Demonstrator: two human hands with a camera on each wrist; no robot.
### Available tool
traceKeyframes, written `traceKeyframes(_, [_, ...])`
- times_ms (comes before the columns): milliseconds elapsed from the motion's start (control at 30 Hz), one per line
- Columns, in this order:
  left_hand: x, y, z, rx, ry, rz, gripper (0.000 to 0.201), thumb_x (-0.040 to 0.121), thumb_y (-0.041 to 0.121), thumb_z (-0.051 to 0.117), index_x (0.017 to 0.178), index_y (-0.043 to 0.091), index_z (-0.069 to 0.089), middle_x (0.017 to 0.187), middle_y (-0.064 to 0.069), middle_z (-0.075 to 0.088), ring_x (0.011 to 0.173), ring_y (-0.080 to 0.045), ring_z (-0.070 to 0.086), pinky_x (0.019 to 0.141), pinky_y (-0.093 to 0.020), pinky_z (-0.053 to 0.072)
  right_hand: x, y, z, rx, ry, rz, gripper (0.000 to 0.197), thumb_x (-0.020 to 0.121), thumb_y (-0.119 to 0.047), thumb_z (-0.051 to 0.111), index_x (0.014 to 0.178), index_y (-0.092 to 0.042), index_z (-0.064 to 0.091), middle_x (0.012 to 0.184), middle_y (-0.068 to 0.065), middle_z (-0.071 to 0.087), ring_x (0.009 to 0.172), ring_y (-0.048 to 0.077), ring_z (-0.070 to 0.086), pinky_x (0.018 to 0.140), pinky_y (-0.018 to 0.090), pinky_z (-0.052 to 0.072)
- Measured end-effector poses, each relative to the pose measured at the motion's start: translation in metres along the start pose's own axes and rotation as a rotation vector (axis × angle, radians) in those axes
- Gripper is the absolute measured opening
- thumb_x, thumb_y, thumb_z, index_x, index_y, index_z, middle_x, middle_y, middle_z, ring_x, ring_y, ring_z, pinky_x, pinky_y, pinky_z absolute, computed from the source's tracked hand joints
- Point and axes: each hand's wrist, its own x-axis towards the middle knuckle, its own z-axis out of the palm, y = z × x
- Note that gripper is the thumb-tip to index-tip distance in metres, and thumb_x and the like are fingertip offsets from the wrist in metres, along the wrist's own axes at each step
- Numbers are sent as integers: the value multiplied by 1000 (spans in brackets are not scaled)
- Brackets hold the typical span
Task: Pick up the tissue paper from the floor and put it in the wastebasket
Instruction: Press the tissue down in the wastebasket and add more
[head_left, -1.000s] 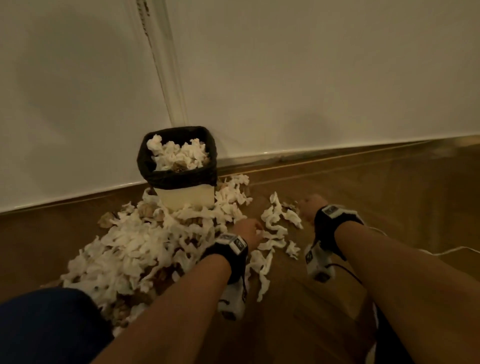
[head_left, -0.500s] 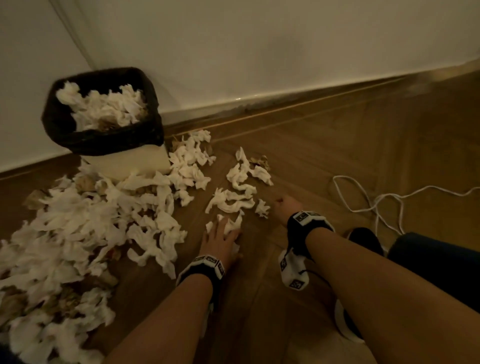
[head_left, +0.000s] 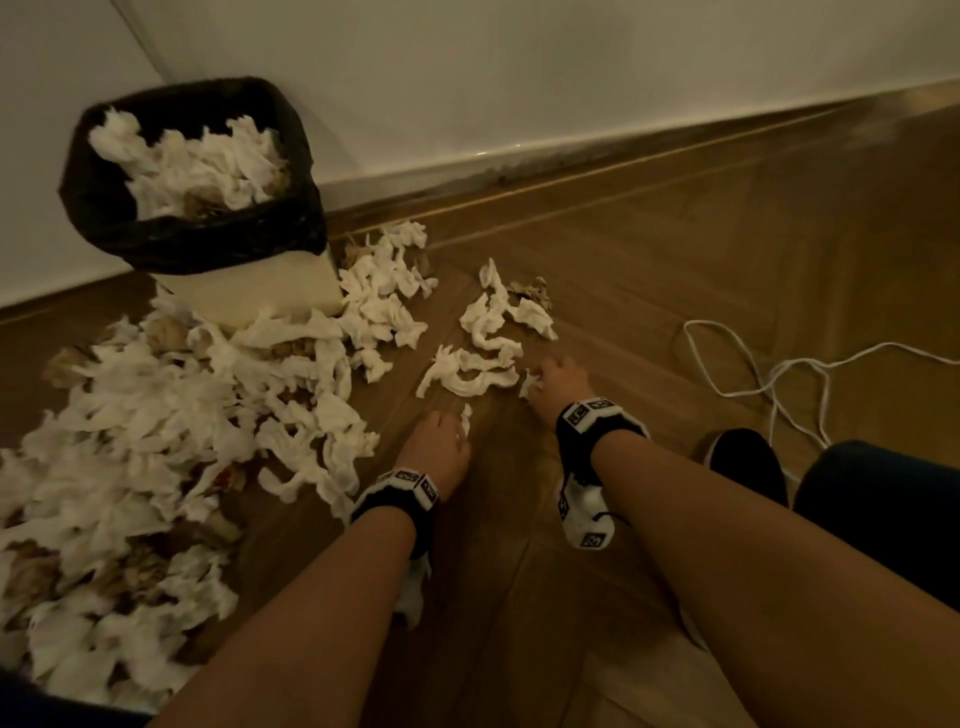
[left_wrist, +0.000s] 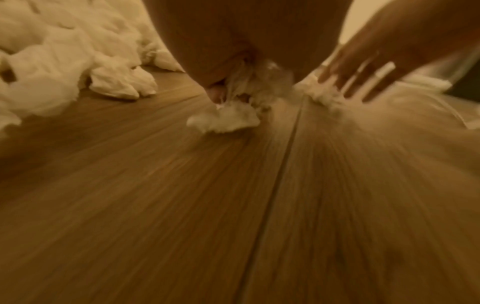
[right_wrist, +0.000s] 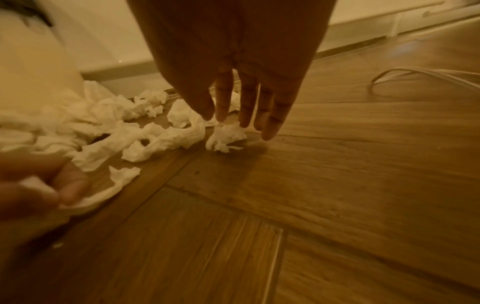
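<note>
The white wastebasket (head_left: 249, 296), lined with a black bag and heaped with tissue, stands by the wall at the upper left. A big pile of crumpled tissue paper (head_left: 156, 441) spreads across the floor in front of it. A smaller scatter of tissues (head_left: 483, 332) lies further right. My left hand (head_left: 460, 423) hovers low over the floor, its fingers curled round a tissue piece (left_wrist: 226, 120). My right hand (right_wrist: 233, 121) reaches down with straight fingers, and its fingertips touch a small tissue wad (right_wrist: 226, 136) at the scatter's right edge.
A white cable (head_left: 769, 374) loops over the wooden floor to the right of my right hand. A black object (head_left: 748, 467) and my dark-clothed knee (head_left: 883, 519) sit at the lower right. The white wall and its skirting run behind the wastebasket.
My left hand has gone from lying flat on a tissue to gripping it with curled fingers. My right hand has moved slightly forward onto the small wad. My view has moved closer.
</note>
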Motion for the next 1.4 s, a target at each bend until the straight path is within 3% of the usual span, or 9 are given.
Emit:
traceKeyframes(133, [2, 0, -10, -89, -45, -95, 28, 91, 41, 48, 84, 15, 57, 94, -5, 56, 89, -23, 56, 76, -32, 43, -3, -6, 10, -57, -81, -32, 41, 92, -31, 55, 128, -14, 47, 136, 12, 34, 126, 35, 37, 103, 43, 39])
traceKeyframes(233, [2, -1, -14, -71, -36, -95, 14, 89, 20, 53, 75, 16, 53, 92, -6, 61, 90, -26, 60, 73, -33, 46, -8, -11, 16, -143, -111, -85, 32, 93, -19, 53, 122, -6, 53, 135, 16, 39, 120, 33, 47, 99, 37, 41])
traceKeyframes(467, [-4, 11, -32, -304, 87, -137, 51, 87, -5, 47, 129, 23, 51, 135, -11, 43, 120, -29, 47, 99, -35, 42, -26, -18, -10, -39, -117, -9, 30, 98, -17, 44, 116, -1, 63, 123, 16, 60, 114, 30, 57, 94, 33, 45])
traceKeyframes(633, [-12, 20, -64, -491, 63, -221, 41, 88, -9, 47, 105, 26, 62, 102, 0, 58, 72, -17, 65, 50, -25, 53, -48, -21, -43, 27, -107, -31, 29, 90, -8, 57, 118, -7, 64, 122, 13, 63, 113, 27, 58, 97, 34, 48])
traceKeyframes(767, [-27, 32, -96, -498, 119, -196, 17, 95, 19, 49, 100, 19, 66, 76, 0, 65, 64, -17, 63, 50, -26, 50, -74, -35, -75, -11, -64, -69, 30, 90, -7, 59, 119, -11, 65, 124, 9, 62, 116, 23, 56, 97, 29, 46])
traceKeyframes(933, [-48, 42, -145, -265, 313, -125, 64, 94, 58, 28, 63, 17, 66, 64, 2, 61, 66, -17, 58, 54, -25, 37, -105, -58, -112, 62, 84, -104, 29, 96, -15, 50, 117, 0, 63, 121, 16, 62, 112, 29, 57, 95, 34, 47])
traceKeyframes(1067, [-66, 51, -187, -379, 374, -106, 33, 97, 27, 32, 110, 17, 61, 110, -12, 62, 91, -27, 57, 75, -30, 44, -127, -81, -143, 33, 167, -174, 31, 98, -15, 45, 121, -1, 60, 125, 18, 60, 116, 31, 55, 99, 36, 45])
traceKeyframes(1267, [-87, 47, -241, -550, 356, -91, 51, 90, -3, 44, 140, 9, 37, 139, -15, 46, 124, -32, 47, 104, -39, 40, -152, -111, -179, 147, 292, -299, 26, 93, -5, 50, 112, -6, 67, 114, 16, 66, 108, 29, 61, 94, 32, 49])
traceKeyframes(1400, [-98, 40, -262, -977, 407, -169, 38, 93, -7, 41, 129, 5, 47, 99, -11, 58, 78, -27, 57, 66, -36, 53, -161, -127, -190, 226, 336, -381, 26, 91, -2, 50, 107, -5, 70, 109, 16, 68, 103, 29, 63, 88, 33, 50])
